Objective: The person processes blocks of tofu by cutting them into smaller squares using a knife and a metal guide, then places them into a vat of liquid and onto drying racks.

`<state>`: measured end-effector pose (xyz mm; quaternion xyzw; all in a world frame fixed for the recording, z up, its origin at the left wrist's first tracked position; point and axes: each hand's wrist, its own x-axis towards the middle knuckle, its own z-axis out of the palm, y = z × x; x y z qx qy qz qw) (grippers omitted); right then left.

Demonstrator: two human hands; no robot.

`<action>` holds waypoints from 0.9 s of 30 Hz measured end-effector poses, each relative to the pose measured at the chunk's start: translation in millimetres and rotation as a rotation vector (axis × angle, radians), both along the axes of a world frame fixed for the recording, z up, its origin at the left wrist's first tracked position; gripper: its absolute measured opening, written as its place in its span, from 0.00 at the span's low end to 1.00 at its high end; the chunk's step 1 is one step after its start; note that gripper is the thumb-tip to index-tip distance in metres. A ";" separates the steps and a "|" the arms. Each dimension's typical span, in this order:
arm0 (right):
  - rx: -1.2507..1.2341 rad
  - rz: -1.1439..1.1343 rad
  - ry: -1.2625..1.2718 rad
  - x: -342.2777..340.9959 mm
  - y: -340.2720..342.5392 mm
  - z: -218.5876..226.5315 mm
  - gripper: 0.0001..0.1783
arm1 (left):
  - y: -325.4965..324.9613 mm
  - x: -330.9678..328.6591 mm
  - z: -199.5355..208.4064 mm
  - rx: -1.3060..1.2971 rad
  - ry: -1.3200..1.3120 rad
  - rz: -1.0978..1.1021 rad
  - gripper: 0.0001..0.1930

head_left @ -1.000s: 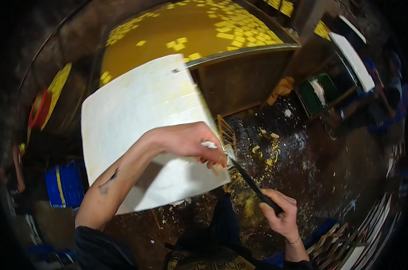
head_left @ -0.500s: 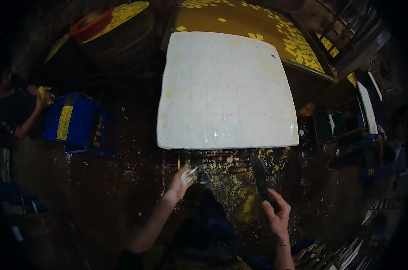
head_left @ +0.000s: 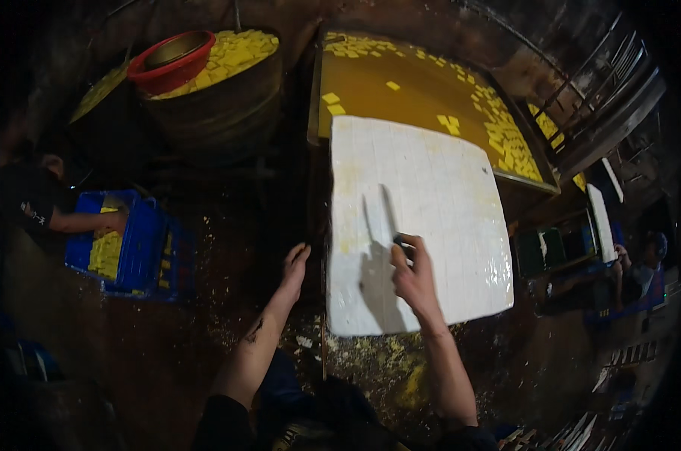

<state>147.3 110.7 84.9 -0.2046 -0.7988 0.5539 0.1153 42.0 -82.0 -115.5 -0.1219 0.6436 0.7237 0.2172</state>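
A large white slab (head_left: 438, 263), probably tofu, lies before me with a faint grid of lines across its top and yellowish stains at its left side. My right hand (head_left: 413, 274) grips the dark handle of a knife (head_left: 388, 214). The blade points away from me over the slab's left half, and its shadow falls to the left, so it looks raised off the surface. Just left of the slab, my left hand (head_left: 296, 264) hangs in the air with fingers stretched out, nothing visible in it.
Beyond the slab stands a wide vat (head_left: 423, 86) of brownish liquid with floating yellow squares. A barrel of yellow pieces (head_left: 243, 56) carries a red basin (head_left: 171, 74). At left, a co-worker reaches into a blue crate (head_left: 134, 240); another person sits at right beside a white board (head_left: 600, 222).
My right hand has brought the knife up over the slab. My left hand has moved forward and no longer shows the small white thing. The slab appears lower and farther right in view.
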 end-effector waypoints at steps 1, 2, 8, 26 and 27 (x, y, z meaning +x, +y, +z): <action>0.031 -0.010 -0.012 -33.3 -12.1 -2.8 0.14 | 8.6 -23.9 40.3 0.076 -0.038 -0.020 0.29; 0.115 0.012 -0.032 -64.3 -18.2 -7.0 0.13 | 18.8 -48.0 69.8 0.160 -0.075 -0.044 0.29; 0.642 -0.047 -0.054 -210.4 -87.6 -30.8 0.12 | 51.2 -192.0 97.2 0.269 0.072 -0.097 0.26; 0.869 -0.156 -0.235 -238.6 -119.6 -38.5 0.09 | 71.8 -292.6 83.7 0.153 0.710 -0.219 0.15; 0.872 -0.158 -0.239 -223.2 -126.4 -35.4 0.09 | 65.5 -286.3 87.6 0.109 0.790 -0.215 0.14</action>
